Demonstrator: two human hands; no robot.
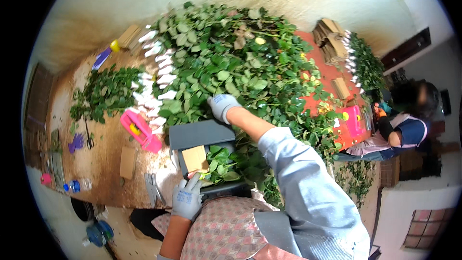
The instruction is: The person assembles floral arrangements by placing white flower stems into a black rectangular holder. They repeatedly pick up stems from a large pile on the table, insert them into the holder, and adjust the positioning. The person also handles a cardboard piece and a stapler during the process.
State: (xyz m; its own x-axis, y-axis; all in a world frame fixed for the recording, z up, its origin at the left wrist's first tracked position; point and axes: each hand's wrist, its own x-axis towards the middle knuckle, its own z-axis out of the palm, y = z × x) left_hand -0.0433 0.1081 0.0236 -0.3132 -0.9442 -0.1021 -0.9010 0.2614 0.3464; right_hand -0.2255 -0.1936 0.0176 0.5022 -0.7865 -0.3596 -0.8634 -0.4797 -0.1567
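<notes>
My left hand (187, 199), in a grey glove, is at the near edge of a dark grey tray or stand (202, 135). Its fingers are stretched out and touch the lower edge of a tan cardboard piece (195, 159). Beside the cardboard, leafy green stems (222, 163) lie on the dark surface. My right arm stretches forward across the table, and my gloved right hand (224, 107) dips into a large heap of leafy rose stems (231, 67). Leaves hide its fingertips, so its grip does not show. White-wrapped flower heads (165, 71) line the heap's left side.
Left on the wooden table are a pink tape dispenser (140, 131), a cardboard piece (127, 162), scissors (88, 135), a purple glove (76, 143), a water bottle (77, 185) and another leafy bunch (105, 94). At right, a co-worker (404, 132) stands by a red table (332, 86).
</notes>
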